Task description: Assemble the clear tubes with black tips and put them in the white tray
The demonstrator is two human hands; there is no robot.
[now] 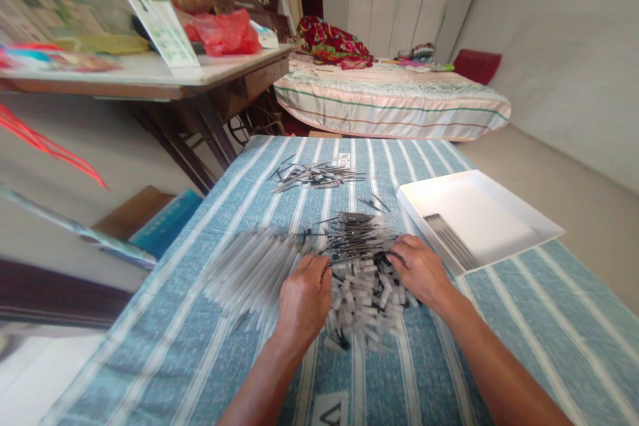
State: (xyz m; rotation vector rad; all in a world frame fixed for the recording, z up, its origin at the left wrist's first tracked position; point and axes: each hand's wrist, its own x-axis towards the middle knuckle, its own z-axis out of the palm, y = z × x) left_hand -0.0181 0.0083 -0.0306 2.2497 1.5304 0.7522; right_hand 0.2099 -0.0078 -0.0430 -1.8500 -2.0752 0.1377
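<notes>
My left hand [305, 289] is closed in a pinch, with a thin dark pen refill showing at its fingertips. It lies between a row of translucent pen barrels [254, 269] and a heap of small clear and black pen caps [367, 296]. Across the heap, my right hand [419, 266] has its thumb and fingers pinched together beside a dark piece; what they hold is too small to make out. Just beyond both hands is a pile of dark, thin pen refills [355, 234]. Blur softens the barrels' edges.
On the striped tablecloth [190, 306], a white box lid or tray [514, 213] at the right holds several assembled-looking pens [452, 239]. Farther back lies a loose pile of thin pen parts [319, 175]. A cluttered side table [239, 70] stands left; a bed [389, 100] is behind.
</notes>
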